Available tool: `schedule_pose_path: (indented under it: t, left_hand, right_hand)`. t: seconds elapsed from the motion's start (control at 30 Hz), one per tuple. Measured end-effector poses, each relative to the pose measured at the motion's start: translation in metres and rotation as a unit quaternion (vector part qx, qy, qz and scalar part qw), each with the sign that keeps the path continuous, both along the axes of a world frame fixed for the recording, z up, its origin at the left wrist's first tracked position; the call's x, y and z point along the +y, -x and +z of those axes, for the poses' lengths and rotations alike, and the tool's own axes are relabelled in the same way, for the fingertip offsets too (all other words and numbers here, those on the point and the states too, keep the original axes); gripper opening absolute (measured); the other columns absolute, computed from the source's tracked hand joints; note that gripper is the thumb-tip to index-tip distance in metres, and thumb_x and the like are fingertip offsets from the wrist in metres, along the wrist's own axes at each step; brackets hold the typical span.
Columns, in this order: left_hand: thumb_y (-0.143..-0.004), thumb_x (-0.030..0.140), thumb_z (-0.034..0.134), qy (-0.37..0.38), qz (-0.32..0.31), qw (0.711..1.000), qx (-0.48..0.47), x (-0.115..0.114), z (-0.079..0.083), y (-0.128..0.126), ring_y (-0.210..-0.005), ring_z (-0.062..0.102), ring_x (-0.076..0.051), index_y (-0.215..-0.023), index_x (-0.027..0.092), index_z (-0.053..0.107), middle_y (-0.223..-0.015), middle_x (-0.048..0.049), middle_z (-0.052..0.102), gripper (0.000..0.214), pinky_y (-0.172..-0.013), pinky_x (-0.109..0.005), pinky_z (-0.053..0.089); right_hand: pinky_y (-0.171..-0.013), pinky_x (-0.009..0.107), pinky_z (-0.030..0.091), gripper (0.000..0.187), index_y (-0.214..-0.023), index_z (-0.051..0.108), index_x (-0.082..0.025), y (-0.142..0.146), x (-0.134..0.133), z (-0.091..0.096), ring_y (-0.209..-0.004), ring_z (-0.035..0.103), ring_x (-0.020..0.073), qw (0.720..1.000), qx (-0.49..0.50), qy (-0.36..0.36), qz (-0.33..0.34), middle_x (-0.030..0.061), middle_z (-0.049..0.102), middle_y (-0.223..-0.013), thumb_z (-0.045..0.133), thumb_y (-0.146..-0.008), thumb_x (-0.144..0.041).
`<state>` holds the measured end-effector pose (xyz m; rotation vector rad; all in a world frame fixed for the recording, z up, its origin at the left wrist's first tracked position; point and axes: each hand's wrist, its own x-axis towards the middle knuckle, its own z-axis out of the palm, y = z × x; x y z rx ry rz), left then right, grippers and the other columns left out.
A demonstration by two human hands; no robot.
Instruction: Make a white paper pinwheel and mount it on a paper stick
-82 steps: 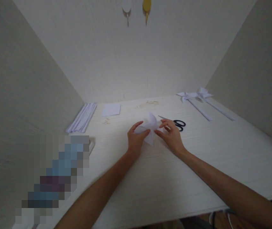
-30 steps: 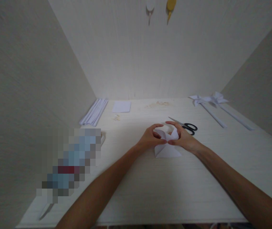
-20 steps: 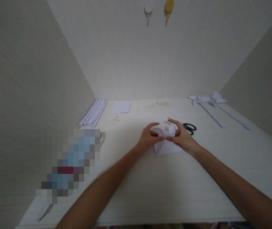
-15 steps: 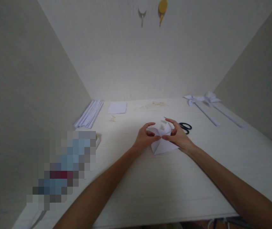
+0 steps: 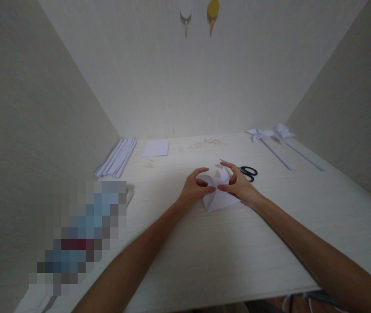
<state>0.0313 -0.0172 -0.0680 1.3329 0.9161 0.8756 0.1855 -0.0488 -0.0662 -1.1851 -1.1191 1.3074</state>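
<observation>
A white folded paper piece (image 5: 218, 198) with raised flaps lies on the pale table (image 5: 237, 243) in the middle of the view. My left hand (image 5: 193, 190) pinches its left side, fingers curled over the flaps. My right hand (image 5: 238, 185) pinches the paper from the right, thumb and fingers pressed toward the centre. Both hands meet over the middle of the paper, which partly hides its folds.
Black-handled scissors (image 5: 247, 171) lie just behind my right hand. Two finished paper pinwheels on sticks (image 5: 276, 139) rest at the back right. A bundle of white strips (image 5: 117, 157), a white sheet (image 5: 156, 148) and small pins (image 5: 148, 164) sit at the back left.
The paper's corners have been folded toward the centre and my hands have closed in over it. The view has shifted slightly; the other things lie as before.
</observation>
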Motion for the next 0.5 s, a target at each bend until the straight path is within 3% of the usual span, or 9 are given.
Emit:
schedule_pose_path:
  t: [0.2,0.3,0.37,0.5]
  left_hand:
    - [-0.046,0.014,0.071,0.002,0.003,1.0,0.001,-0.0005,-0.0003,-0.0007,-0.037,0.038,-0.003,-0.104,0.012,0.049,-0.043,0.0105,0.045,0.063,-0.04,-0.015,0.028]
    - [-0.046,0.015,0.071,0.007,0.029,0.999,-0.027,-0.0035,0.0008,-0.0016,-0.038,0.039,-0.003,-0.103,0.012,0.05,-0.043,0.0103,0.046,0.061,-0.041,-0.015,0.029]
    - [-0.046,0.015,0.07,0.011,0.067,0.995,-0.067,-0.004,0.001,-0.0016,-0.04,0.043,-0.005,-0.103,0.013,0.05,-0.045,0.0087,0.049,0.06,-0.042,-0.016,0.032]
    - [-0.048,0.016,0.068,0.027,0.163,0.973,-0.161,0.0024,0.0003,0.0024,-0.048,0.051,-0.007,-0.103,0.016,0.049,-0.057,0.0053,0.057,0.059,-0.049,-0.019,0.039]
  right_hand:
    - [-0.035,0.016,0.028,0.079,-0.117,0.033,-0.023,0.0008,0.0004,-0.0009,-0.036,0.043,0.006,1.0,-0.001,-0.004,0.004,-0.0102,0.053,-0.047,0.071,-0.049,-0.013]
    - [-0.038,0.018,0.034,0.077,-0.115,0.033,-0.025,0.0009,0.0007,-0.0029,-0.04,0.049,0.0081,1.0,0.025,-0.008,0.008,-0.0078,0.057,-0.054,0.072,-0.049,-0.018]
    - [-0.045,0.021,0.04,0.067,-0.112,0.035,-0.026,0.0005,0.0011,-0.0041,-0.05,0.055,0.0105,0.997,0.064,-0.036,-0.009,-0.0046,0.06,-0.064,0.071,-0.055,-0.026]
    - [-0.062,0.024,0.046,0.03,-0.097,0.044,-0.029,-0.0012,0.002,-0.0047,-0.074,0.059,0.0116,0.982,0.124,-0.121,-0.08,-0.001,0.061,-0.087,0.058,-0.071,-0.036]
